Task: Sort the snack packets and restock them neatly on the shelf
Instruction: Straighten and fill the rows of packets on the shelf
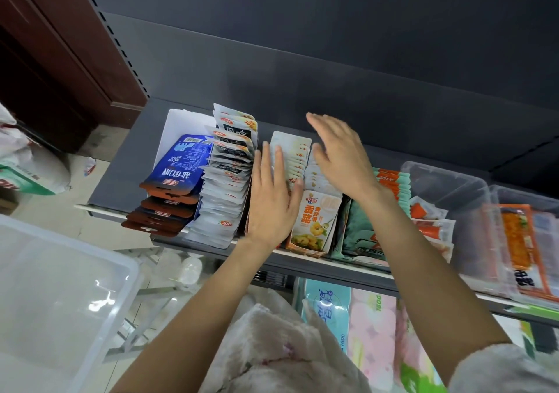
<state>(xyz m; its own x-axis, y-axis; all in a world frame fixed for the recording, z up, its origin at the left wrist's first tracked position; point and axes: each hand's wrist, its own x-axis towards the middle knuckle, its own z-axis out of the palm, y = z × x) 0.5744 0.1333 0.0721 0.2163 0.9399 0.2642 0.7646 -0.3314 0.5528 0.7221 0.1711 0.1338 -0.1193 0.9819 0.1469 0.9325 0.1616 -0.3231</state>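
Both bare arms reach forward from the near edge. Left hand (270,199) is flat, fingers straight and together, palm down. Right hand (340,154) sits a bit farther and to the right, fingers extended, slightly motion-blurred.

- A row of snack packets (290,163) was stood on edge on the shelf (121,181), near its middle.
- The left hand (272,202) was laid flat against the left side of that row; the right hand (338,154) was held above its right side.
- Left of the row, a second file of packets (227,181) was set, and further left a stack of hanging packs (172,193) in a box.
- Right of the row, two tubs (447,187) were placed.
- A lower shelf of tissue packs (326,308) lay beneath.
- A bin (60,287) was set at lower left, before the shelf.
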